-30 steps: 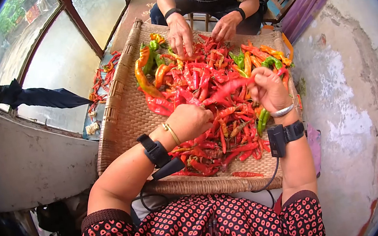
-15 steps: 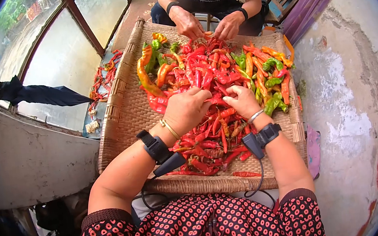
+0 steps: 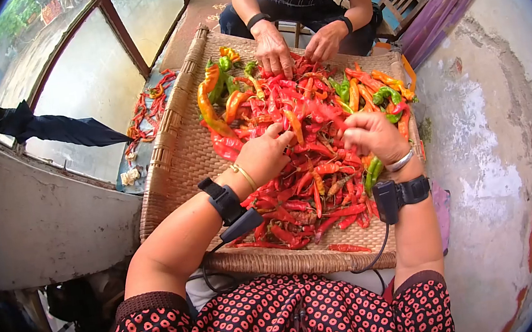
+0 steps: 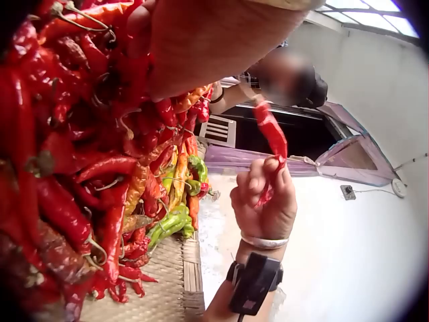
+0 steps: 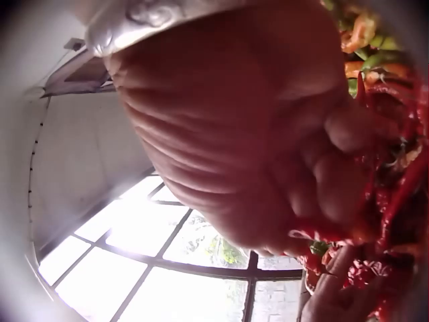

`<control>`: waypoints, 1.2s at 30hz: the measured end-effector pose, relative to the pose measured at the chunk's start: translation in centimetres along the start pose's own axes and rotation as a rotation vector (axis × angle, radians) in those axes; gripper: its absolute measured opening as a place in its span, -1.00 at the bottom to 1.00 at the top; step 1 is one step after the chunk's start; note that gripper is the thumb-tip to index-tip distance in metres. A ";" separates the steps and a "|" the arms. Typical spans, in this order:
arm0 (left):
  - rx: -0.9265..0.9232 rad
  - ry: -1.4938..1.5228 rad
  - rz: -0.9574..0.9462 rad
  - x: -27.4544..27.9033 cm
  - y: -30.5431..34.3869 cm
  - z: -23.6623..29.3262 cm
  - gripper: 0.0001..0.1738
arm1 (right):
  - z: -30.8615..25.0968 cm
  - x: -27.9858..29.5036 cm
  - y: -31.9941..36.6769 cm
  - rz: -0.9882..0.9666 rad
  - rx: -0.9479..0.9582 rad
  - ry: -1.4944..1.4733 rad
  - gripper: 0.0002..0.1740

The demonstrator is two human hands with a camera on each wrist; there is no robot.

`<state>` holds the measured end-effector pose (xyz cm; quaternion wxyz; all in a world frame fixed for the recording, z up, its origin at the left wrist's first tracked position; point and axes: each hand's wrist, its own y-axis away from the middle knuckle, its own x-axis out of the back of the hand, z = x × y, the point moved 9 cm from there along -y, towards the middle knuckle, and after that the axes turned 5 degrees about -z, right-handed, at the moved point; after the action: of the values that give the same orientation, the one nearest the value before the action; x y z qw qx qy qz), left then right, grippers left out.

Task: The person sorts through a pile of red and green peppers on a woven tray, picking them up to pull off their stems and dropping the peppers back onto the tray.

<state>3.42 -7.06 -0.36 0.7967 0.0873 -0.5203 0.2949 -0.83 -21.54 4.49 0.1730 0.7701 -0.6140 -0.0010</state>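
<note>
A large heap of red chili peppers (image 3: 320,179) covers the woven tray (image 3: 178,176). My left hand (image 3: 262,156) is low over the heap's near left side. Its thumb and forefinger meet at the side of an orange chili pepper (image 3: 294,126). My right hand (image 3: 377,137), raised over the heap's right side, pinches a red chili pepper (image 4: 271,127) that stands up from the fingers in the left wrist view. Across the tray, another person's two hands (image 3: 272,50) work among the peppers at the far edge.
Green and orange peppers (image 3: 389,96) lie along the tray's right side, with more (image 3: 212,100) at the far left. A folded dark umbrella (image 3: 72,132) leans in from the left. Red peppers (image 3: 148,110) lie on the windowside ledge. A wall (image 3: 480,141) stands at the right.
My right hand came in beside the left over the heap, then moved back right and up with a red pepper. An orange pepper now shows at my left fingertips. The other person's hands shifted slightly.
</note>
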 end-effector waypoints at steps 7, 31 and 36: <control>-0.023 0.038 -0.099 -0.7 0.1 1.4 -0.69 | 2.5 5.6 -1.1 0.545 0.155 0.112 -0.59; -0.337 0.067 -0.275 -0.8 1.3 7.2 -0.64 | 2.2 -2.0 -1.5 0.101 0.030 -0.013 -0.84; -0.524 0.300 -0.193 0.8 1.8 8.7 -0.79 | -0.2 0.3 0.7 0.222 0.121 -0.067 -0.87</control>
<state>-4.08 -9.20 3.94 0.8842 -0.1166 -0.4445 0.0835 -1.33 -21.88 4.93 0.1044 0.7060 -0.6999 0.0295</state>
